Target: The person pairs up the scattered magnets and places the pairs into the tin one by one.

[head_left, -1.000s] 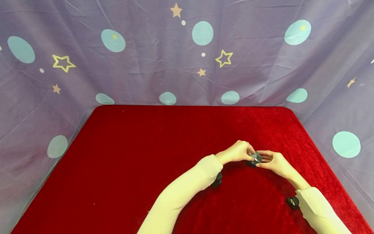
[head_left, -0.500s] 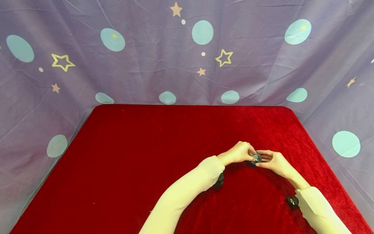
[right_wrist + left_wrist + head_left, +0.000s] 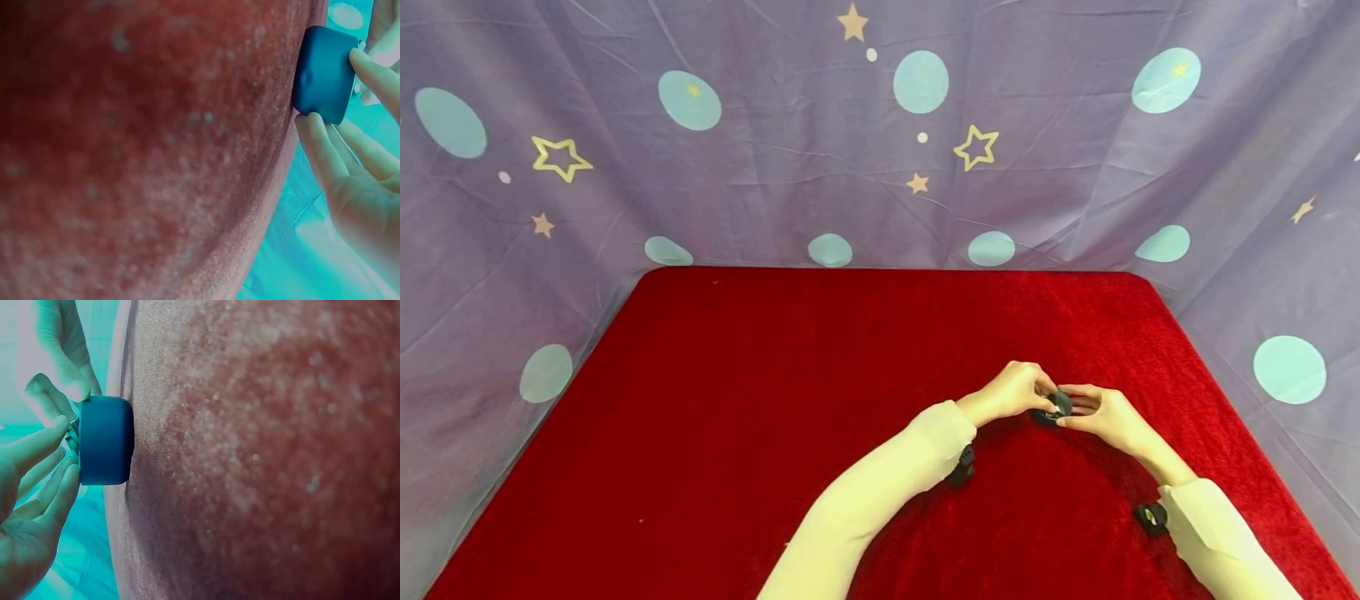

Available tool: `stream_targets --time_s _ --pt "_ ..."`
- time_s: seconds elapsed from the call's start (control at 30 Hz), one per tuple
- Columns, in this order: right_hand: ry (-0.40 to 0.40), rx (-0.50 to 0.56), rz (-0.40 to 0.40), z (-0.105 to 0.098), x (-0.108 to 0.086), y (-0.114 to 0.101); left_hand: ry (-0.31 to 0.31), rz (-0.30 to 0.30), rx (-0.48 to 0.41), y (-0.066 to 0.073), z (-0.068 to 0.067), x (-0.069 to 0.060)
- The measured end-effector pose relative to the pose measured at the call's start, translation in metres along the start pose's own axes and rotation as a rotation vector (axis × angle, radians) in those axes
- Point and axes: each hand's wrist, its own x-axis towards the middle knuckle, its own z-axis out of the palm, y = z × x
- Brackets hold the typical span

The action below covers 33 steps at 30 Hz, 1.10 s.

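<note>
A small dark case (image 3: pixel 325 75) with rounded edges stands on the red cloth. My right hand (image 3: pixel 1108 421) grips it, with the thumb on one side and fingertips against the other. My left hand (image 3: pixel 1011 389) is at the top of the case, its thumb and fingertips pinching a small dark, shiny piece (image 3: pixel 72 434). Fingers mostly hide this piece, so its kind is unclear. The left wrist view has the left hand at lower left and the right thumb (image 3: pixel 76 389) on the case's upper corner.
A red velvety cloth (image 3: pixel 775 400) covers the table. Behind and beside it hangs a purple curtain (image 3: pixel 790 150) with stars and pale blue dots. Dark wrist cameras (image 3: pixel 962 467) are worn below the pale sleeves.
The light grey, shiny disc shape between the hands has tilted and now looks mostly dark. My left forearm has shifted slightly right. My right hand has stayed in place.
</note>
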Motion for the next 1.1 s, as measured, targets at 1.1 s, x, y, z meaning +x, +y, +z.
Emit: stream_targets --time_s 1.1 --pt "0.002 -0.219 -0.119 -0.005 0.004 -0.014 0.019 0.036 0.122 -0.034 -0.069 -0.098"
